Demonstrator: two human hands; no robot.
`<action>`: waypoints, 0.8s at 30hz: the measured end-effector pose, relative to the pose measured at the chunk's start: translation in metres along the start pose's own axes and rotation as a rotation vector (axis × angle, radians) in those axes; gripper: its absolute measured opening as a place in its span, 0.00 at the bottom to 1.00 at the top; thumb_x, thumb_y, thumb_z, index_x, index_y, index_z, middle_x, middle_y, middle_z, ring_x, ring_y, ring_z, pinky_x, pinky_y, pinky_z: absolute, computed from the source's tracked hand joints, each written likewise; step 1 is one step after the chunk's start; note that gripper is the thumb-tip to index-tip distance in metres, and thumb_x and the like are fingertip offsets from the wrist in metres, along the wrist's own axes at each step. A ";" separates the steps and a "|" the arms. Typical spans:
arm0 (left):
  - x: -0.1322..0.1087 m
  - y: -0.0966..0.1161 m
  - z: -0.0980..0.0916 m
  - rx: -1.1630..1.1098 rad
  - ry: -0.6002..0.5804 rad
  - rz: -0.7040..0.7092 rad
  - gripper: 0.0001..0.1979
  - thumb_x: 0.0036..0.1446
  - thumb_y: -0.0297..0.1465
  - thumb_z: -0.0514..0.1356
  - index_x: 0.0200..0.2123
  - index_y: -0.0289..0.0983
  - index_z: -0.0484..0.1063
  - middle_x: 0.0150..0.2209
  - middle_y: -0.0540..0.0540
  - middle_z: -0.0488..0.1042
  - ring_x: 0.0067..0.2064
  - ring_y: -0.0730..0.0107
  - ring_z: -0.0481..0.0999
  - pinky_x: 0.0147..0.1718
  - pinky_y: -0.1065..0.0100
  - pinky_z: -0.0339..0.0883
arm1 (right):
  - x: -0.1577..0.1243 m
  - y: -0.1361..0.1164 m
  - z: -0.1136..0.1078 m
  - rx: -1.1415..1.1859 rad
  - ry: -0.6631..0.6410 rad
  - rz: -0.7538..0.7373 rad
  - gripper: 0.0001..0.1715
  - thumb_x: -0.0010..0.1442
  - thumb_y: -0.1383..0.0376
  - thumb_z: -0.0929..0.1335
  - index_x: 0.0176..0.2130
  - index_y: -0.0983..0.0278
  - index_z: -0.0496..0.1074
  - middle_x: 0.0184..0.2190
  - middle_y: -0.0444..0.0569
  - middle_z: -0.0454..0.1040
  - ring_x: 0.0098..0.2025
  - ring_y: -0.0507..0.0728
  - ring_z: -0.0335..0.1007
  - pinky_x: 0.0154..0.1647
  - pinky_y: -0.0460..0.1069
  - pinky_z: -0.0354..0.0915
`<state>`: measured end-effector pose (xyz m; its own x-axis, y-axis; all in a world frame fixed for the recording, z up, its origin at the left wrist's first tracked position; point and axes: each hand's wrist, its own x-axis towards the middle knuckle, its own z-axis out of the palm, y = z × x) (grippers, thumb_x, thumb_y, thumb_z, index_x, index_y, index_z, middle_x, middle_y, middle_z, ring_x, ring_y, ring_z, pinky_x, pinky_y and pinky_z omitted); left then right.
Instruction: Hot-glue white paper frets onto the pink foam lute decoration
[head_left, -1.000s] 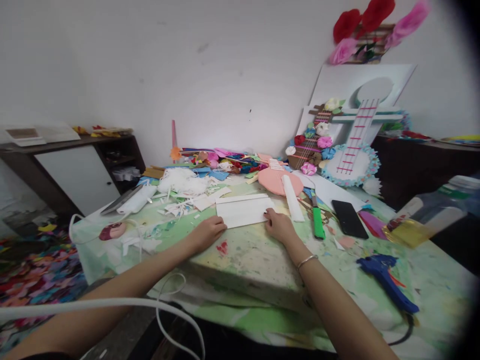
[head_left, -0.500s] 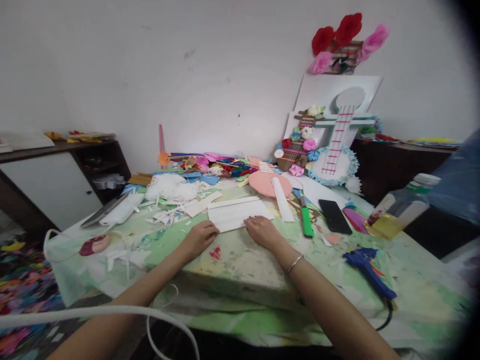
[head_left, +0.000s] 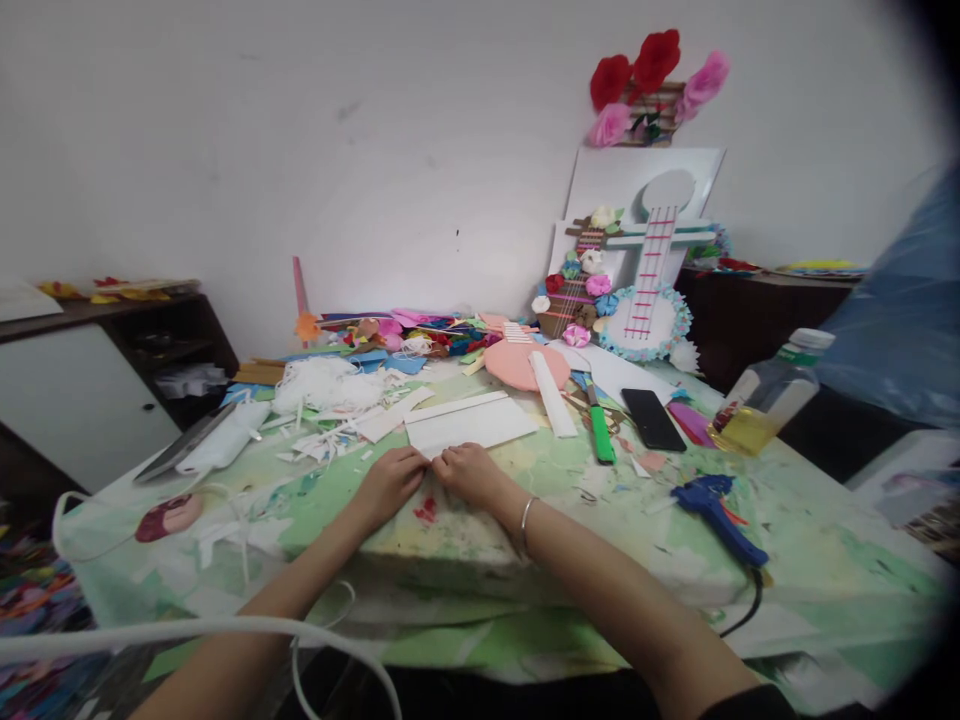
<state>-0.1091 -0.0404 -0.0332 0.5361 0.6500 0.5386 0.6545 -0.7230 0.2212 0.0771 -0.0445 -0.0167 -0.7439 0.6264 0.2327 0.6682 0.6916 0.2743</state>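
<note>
Touching a flat, rectangular white sheet (head_left: 474, 424), left hand (head_left: 391, 484) and right hand (head_left: 469, 474) curl fingers (head_left: 447, 462); grip unclear.

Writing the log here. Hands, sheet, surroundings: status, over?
Left hand, right hand: close together at white sheet's near left corner. Sheet on table. Scraps to its left, white strip to its right.
</note>
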 end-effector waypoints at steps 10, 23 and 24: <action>-0.001 -0.001 0.001 -0.056 -0.006 -0.008 0.09 0.56 0.24 0.52 0.32 0.37 0.72 0.32 0.47 0.72 0.35 0.70 0.73 0.36 0.70 0.67 | -0.027 0.026 -0.003 -0.046 -0.074 0.103 0.06 0.61 0.72 0.61 0.37 0.68 0.67 0.32 0.57 0.75 0.36 0.59 0.73 0.35 0.51 0.64; 0.000 0.018 0.000 0.106 0.048 0.291 0.14 0.58 0.27 0.55 0.48 0.37 0.69 0.46 0.40 0.73 0.49 0.62 0.71 0.50 0.59 0.66 | -0.031 0.026 -0.007 -0.012 -0.052 0.041 0.07 0.64 0.69 0.60 0.40 0.67 0.67 0.36 0.54 0.75 0.38 0.56 0.71 0.40 0.50 0.62; 0.001 0.017 0.001 0.099 0.031 0.310 0.13 0.59 0.26 0.53 0.46 0.37 0.71 0.44 0.41 0.75 0.47 0.64 0.73 0.48 0.61 0.67 | -0.029 0.023 -0.006 -0.005 -0.043 0.030 0.07 0.64 0.69 0.60 0.39 0.67 0.67 0.36 0.53 0.75 0.38 0.56 0.71 0.40 0.49 0.62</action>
<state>-0.0968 -0.0520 -0.0303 0.7024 0.3936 0.5931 0.5120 -0.8582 -0.0368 0.1141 -0.0493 -0.0116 -0.7225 0.6617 0.2003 0.6898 0.6709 0.2721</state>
